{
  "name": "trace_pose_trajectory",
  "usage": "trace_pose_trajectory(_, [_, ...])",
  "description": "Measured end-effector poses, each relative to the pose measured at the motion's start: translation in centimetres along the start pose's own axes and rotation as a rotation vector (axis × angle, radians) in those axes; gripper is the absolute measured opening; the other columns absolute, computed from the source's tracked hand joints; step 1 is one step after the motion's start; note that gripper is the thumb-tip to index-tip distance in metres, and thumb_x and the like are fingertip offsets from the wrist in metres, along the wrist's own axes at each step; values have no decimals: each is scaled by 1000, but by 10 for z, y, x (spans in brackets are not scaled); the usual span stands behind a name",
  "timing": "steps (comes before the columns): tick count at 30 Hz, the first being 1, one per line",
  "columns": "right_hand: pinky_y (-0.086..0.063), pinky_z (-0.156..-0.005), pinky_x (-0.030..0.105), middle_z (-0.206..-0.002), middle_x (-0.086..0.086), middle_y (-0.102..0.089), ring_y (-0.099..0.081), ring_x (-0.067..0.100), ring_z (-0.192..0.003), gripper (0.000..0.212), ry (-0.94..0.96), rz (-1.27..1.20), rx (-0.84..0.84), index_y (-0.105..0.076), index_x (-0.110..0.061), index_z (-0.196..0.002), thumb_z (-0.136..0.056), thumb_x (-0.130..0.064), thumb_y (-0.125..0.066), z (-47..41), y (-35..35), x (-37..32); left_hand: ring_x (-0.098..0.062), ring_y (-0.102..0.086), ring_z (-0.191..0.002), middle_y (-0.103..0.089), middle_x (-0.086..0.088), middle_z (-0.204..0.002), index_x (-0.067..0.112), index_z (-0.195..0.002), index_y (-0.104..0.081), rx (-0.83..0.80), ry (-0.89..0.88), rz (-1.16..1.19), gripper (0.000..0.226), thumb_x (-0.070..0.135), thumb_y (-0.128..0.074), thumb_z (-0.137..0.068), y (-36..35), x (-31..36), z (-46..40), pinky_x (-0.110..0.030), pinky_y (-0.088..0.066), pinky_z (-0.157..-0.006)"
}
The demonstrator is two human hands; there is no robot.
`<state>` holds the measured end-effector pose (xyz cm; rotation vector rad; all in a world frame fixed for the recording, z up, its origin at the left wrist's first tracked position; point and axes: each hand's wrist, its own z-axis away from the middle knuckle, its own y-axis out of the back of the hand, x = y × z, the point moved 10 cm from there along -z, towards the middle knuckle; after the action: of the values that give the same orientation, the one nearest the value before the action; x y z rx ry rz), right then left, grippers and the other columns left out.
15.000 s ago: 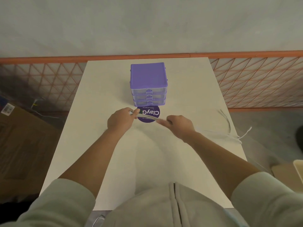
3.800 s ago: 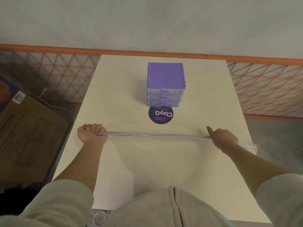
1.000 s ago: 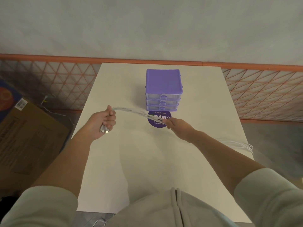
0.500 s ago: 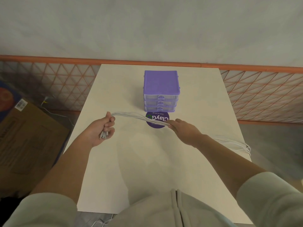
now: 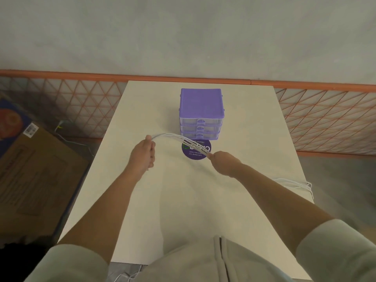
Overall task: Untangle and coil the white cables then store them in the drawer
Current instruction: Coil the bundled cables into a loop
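The white cables (image 5: 179,140) run as one bundle from upper left to lower right, arching above the table (image 5: 183,200) between the two hands, just in front of the purple drawer unit (image 5: 200,115). Their long axis crosses a round purple sticker (image 5: 195,152) (partly hidden by the strands). The loose tails (image 5: 295,183) lie at the table's right edge, some drooping over it. The left hand (image 5: 142,156) is clenched around one end of the bundle, knuckles outward, forearm angled in from the lower left. The right hand (image 5: 224,161) pinches the bundle at its fingertips, forearm stretched from the lower right. All three drawers are closed. Bare tabletop spreads between the forearms and on both sides of the drawer unit; a cardboard box (image 5: 34,180) sits on the floor to the left.
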<state>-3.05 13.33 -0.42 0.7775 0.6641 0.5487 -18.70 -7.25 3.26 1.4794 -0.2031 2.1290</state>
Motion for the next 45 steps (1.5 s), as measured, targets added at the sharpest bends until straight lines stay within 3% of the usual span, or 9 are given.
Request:
trace_pose_trajectory(6, [-12,-38,18,-50,-5,-30,-19,11,-37,43,-161,-357,-388,-35,-20,-64,-102,-41,-37,14,-29,-18,-17,-38,-55,-45,4,-63,19,-73,-45,-42,-244,-241,40,42,-34,-104,-47,20,15,-29,-32,-52])
trace_pose_trajectory(9, [-9,-36,19,-49,-8,-28,-18,8,-35,43,-131,-380,-614,-39,-20,-66,-102,-45,-38,28,-42,-44,-2,-47,-52,-62,7,-70,22,-74,-50,-100,-339,-340,40,37,-32,-106,-68,31,22,-27,-38,-56])
trace_pose_trajectory(15, [-11,-35,17,-49,-9,-26,-17,7,-38,42,67,-513,-785,-40,-20,-66,-103,-41,-37,47,-27,-80,-12,-48,-56,-61,6,-76,22,-80,-52,-153,-226,-294,35,38,-34,-105,-75,22,27,-18,-41,-42])
trace_pose_trajectory(22, [-34,-47,21,-64,-3,-40,-36,14,-53,38,321,-234,-398,-62,-12,-94,-98,-48,-50,51,12,-91,-6,-43,-38,-54,2,-54,14,-74,-49,-155,-190,-301,44,41,-33,-105,-66,25,20,-20,-33,-40])
trace_pose_trajectory(28, [-40,-67,26,-85,0,-57,-50,20,-80,39,424,-96,-34,-55,-13,-85,-102,-45,-39,51,43,-83,-16,-26,-47,-51,-6,-52,15,-71,-40,-227,-14,-88,44,42,-33,-105,-52,9,8,-22,-20,-42])
trace_pose_trajectory(33, [-43,-78,34,-92,7,-60,-54,27,-90,40,408,21,-29,-54,-9,-92,-104,-41,-35,44,47,-86,-17,-29,-44,-75,1,-73,15,-88,-50,-368,-94,-455,42,44,-26,-106,-65,19,19,-25,-28,-46])
trace_pose_trajectory(38, [-37,-66,26,-76,-7,-46,-46,20,-82,37,371,17,-86,-46,-23,-72,-105,-36,-37,41,49,-90,-14,-40,-52,-74,7,-70,24,-90,-60,-388,-146,-567,42,46,-28,-105,-75,27,28,-19,-33,-43])
trace_pose_trajectory(41, [-41,-68,25,-88,-4,-55,-51,17,-83,24,383,-144,-95,-56,-18,-88,-95,-41,-58,40,51,-84,-11,-30,-43,-48,4,-54,18,-76,-52,-409,-130,-447,45,45,-30,-105,-74,26,27,-21,-28,-44])
trace_pose_trajectory(45, [-50,-84,32,-119,-4,-47,-55,16,-93,60,382,-176,114,-48,-25,-126,-76,-36,-81,37,61,-77,-7,-15,-42,-29,6,-52,18,-71,-43,-577,67,-28,44,46,-35,-103,-86,15,37,-19,-14,-41])
